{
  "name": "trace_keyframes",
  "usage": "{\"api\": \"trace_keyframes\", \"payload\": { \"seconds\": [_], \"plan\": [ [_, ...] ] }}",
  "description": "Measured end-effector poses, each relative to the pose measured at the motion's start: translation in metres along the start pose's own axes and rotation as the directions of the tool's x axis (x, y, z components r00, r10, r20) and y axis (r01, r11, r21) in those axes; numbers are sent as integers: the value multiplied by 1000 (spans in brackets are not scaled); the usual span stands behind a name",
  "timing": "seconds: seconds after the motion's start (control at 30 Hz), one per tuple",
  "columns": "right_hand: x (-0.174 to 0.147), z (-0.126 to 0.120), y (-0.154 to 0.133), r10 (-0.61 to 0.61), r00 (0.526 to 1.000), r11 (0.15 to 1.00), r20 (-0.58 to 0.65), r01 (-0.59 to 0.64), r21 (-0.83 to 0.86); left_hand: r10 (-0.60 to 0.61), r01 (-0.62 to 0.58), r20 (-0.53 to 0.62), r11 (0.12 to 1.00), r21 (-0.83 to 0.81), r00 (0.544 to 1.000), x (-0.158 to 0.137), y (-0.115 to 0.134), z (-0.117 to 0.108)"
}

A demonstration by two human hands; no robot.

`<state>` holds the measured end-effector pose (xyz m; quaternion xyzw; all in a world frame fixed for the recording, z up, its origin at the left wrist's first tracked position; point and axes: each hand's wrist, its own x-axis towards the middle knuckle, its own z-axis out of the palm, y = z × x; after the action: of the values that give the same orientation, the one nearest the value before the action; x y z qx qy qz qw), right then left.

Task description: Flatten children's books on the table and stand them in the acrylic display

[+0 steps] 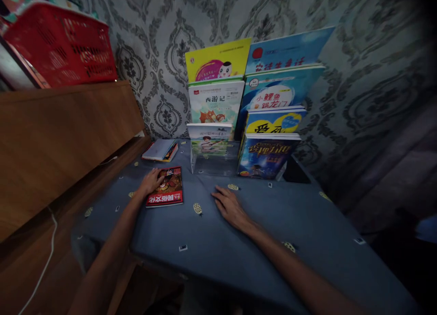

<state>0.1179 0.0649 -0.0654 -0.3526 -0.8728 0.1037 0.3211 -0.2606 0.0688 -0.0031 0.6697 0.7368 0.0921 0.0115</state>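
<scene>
Where left hand (150,182) partly hides red book (173,187), grip unclear; right hand (232,209) unclenched on tablecloth (218,251).

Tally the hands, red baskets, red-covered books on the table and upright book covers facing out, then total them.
Hands: 2 (left hand, right hand)
Red baskets: 1 (red basket)
Red-covered books on the table: 1 (red book, under the left hand)
Upright covers: 7 (left column 3, right column 4; bare edges not counted)
Total: 11
</scene>
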Motion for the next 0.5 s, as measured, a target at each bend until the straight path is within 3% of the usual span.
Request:
{"api": "trace_keyframes", "payload": {
  "seconds": [0.13,0.27,0.5],
  "plan": [
    [2,-5,-5,24,999,1000,42,-25,17,63,-63,42,998,-14,997,7,-4,-7],
    [0,-9,-10,36,998,999,57,-37,28,40,-48,71,993,107,997,-1,7,-24],
    [0,-10,-1,66,997,996,-36,-64,69,-11,-36,173,962,270,985,-54,66,-44]
  ]
}}
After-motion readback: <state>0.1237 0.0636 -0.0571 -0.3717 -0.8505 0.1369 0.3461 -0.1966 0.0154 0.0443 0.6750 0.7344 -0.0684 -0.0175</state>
